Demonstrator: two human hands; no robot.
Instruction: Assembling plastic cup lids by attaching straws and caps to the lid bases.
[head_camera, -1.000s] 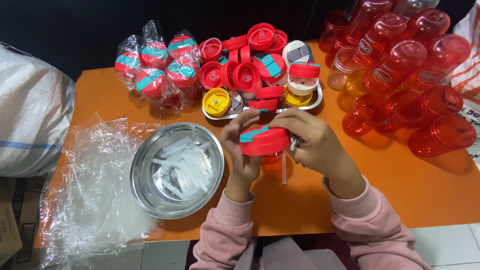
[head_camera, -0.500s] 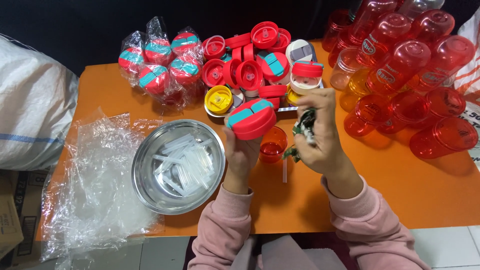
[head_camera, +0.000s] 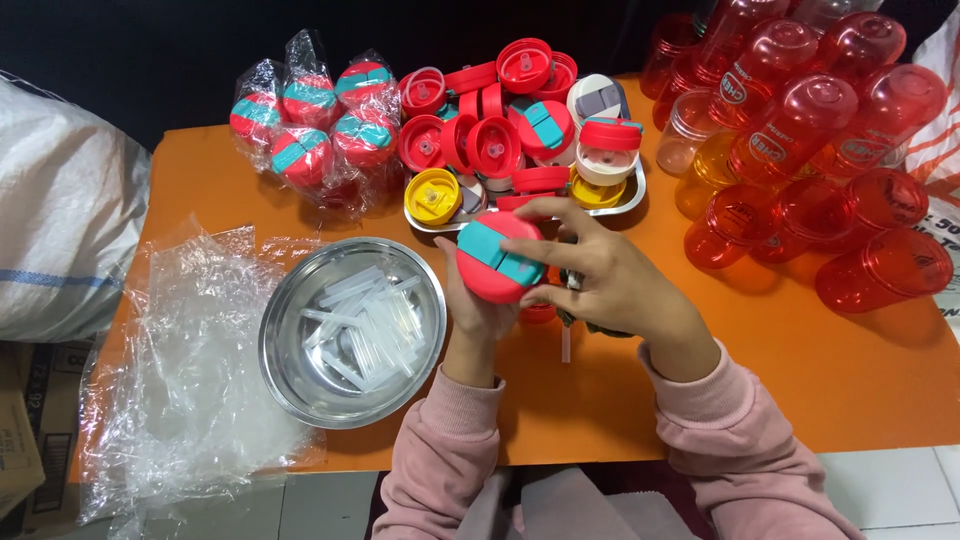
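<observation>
A round red lid with a teal flip strap is held tilted above the orange table. My left hand cups it from below and behind. My right hand grips its right edge with thumb and fingers; something dark is tucked under that palm, too hidden to identify. A small red cup-like piece shows just beneath the lid, and a thin clear straw lies on the table below my right hand.
A steel bowl of several clear straws sits left of my hands. A metal tray behind holds several red and yellow lids. Bagged lids lie back left, red tumblers crowd the right, crumpled plastic wrap and a white sack far left.
The lid has been lifted off the small red piece and tilted so its top faces me; my right hand moved from beside it back onto its right edge.
</observation>
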